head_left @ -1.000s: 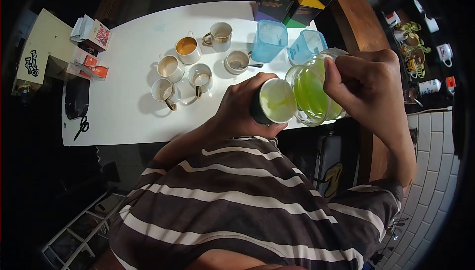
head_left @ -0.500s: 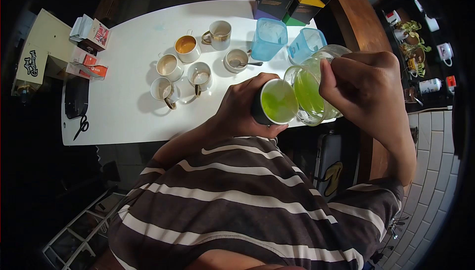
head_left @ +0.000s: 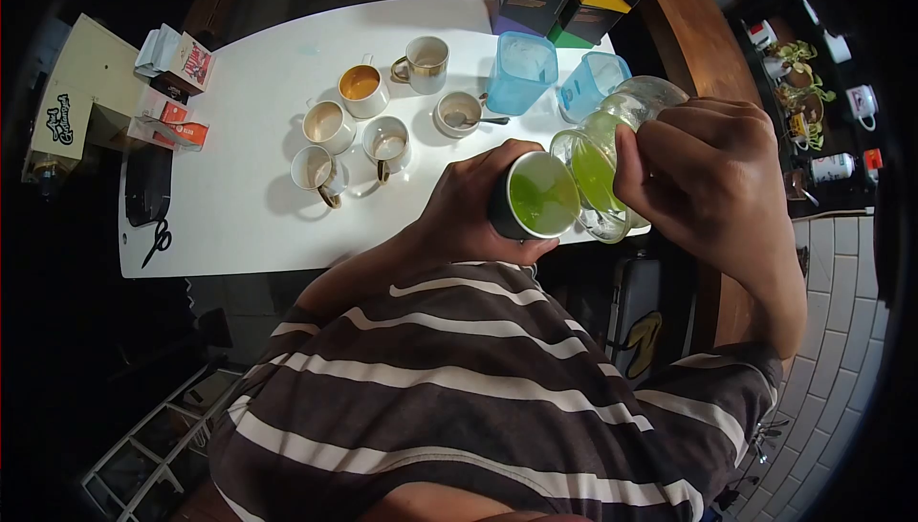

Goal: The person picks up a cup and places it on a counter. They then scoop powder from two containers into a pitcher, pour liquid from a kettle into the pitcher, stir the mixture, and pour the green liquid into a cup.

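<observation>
My left hand [head_left: 469,192] is wrapped round a dark paper cup [head_left: 507,211] with a white inside, tipped slightly to the right. Green liquid [head_left: 541,199] fills much of what shows inside it. In my right hand [head_left: 712,168] is a clear glass carafe [head_left: 639,99], tilted so that its mouth meets the cup's right rim. Bright green liquid lies in the carafe near that mouth. My right fingers hide part of the glass and its handle.
Several mugs [head_left: 386,144] stand on the white table [head_left: 239,226], one with an orange inside. A small cup [head_left: 457,113] holds a spoon. Blue plastic containers [head_left: 523,73] and black boxes [head_left: 532,10] are at the back right. Scissors [head_left: 157,242] lie at the left edge.
More green liquid shows in the paper cup, and the green in the carafe has shrunk. The carafe has shifted slightly to the right; my left hand has hardly moved.
</observation>
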{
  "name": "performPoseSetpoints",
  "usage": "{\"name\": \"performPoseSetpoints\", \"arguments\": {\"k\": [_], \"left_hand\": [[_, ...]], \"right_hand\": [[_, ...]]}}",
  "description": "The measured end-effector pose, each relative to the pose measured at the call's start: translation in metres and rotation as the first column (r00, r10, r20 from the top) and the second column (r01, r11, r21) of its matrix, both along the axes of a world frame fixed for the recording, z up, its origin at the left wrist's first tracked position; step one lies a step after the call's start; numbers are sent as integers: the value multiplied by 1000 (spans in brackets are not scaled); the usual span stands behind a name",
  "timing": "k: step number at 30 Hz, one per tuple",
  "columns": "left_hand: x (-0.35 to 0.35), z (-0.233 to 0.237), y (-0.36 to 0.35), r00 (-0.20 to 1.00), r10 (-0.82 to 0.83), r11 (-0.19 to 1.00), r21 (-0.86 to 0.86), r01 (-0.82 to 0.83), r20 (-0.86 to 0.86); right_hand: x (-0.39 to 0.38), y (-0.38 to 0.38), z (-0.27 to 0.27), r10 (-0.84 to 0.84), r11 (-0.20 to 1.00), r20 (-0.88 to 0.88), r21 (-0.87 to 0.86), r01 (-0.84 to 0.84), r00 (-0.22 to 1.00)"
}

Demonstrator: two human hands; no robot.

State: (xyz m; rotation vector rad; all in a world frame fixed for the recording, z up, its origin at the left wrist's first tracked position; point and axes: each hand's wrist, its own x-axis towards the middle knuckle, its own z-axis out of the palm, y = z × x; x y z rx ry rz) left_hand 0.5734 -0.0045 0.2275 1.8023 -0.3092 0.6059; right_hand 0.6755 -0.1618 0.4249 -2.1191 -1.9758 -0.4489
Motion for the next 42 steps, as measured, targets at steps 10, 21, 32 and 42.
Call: {"name": "performPoseSetpoints", "arguments": {"k": [10, 21, 32, 42], "left_hand": [[0, 1, 2, 1000, -22, 1000, 20, 22, -22], [-1, 6, 5, 998, -37, 999, 33, 39, -54], [0, 7, 4, 999, -35, 999, -10, 35, -4], [-4, 13, 10, 998, -45, 999, -7, 44, -47]], "right_hand": [[3, 3, -1, 94, 996, 79, -7, -94, 992], [0, 5, 4, 187, 982, 174, -35, -184, 967], [-12, 6, 1, 267, 960, 259, 7, -279, 928], [-24, 3, 1, 304, 951, 307, -36, -309, 902]]}}
